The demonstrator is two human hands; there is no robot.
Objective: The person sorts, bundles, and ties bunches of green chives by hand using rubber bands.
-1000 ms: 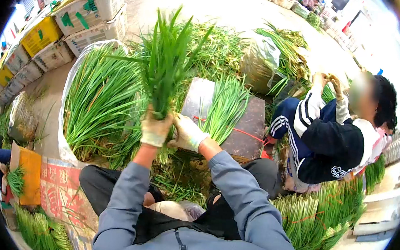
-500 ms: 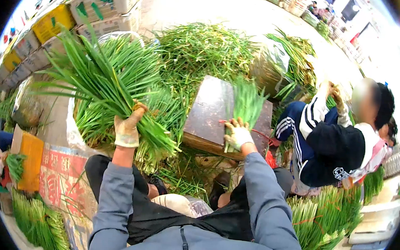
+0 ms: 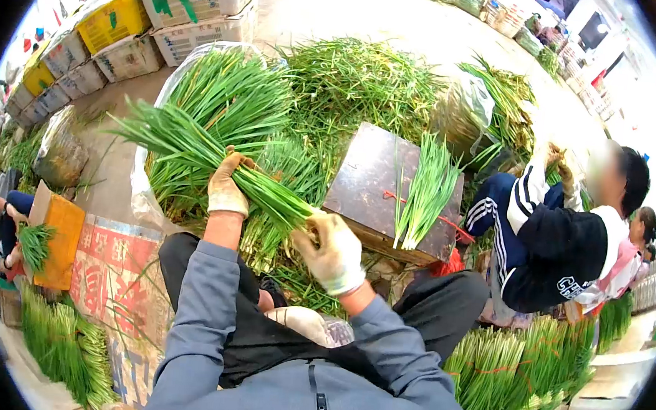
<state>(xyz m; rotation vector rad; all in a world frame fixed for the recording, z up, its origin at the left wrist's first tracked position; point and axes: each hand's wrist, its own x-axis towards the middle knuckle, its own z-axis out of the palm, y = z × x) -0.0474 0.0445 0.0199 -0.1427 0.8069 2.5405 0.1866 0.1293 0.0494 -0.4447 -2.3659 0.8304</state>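
My gloved left hand (image 3: pixel 229 184) is wrapped round a bunch of long green stalks (image 3: pixel 186 141), whose leaves fan out to the left. At the pale stem ends of that bunch is my gloved right hand (image 3: pixel 332 251), its fingers curled and pressed to the ends. To the right, a smaller bundle of stalks (image 3: pixel 431 190) lies on a dark wooden box (image 3: pixel 361 169), across a red tie (image 3: pixel 450 221). Behind my left hand, a large heap of stalks (image 3: pixel 233 93) fills a clear plastic bag (image 3: pixel 145 183).
A co-worker (image 3: pixel 556 238) in a black and white jacket sits at the right, hands raised. Loose greens (image 3: pixel 361 76) are piled behind the box. Tied bundles (image 3: pixel 516 366) stand at the lower right. Cartons (image 3: pixel 205 3) line the upper left; another person's hands (image 3: pixel 12 257) show far left.
My right hand has left the bundle on the box and come to the stem ends of the held bunch. The bunch in my left hand now lies flatter and narrower.
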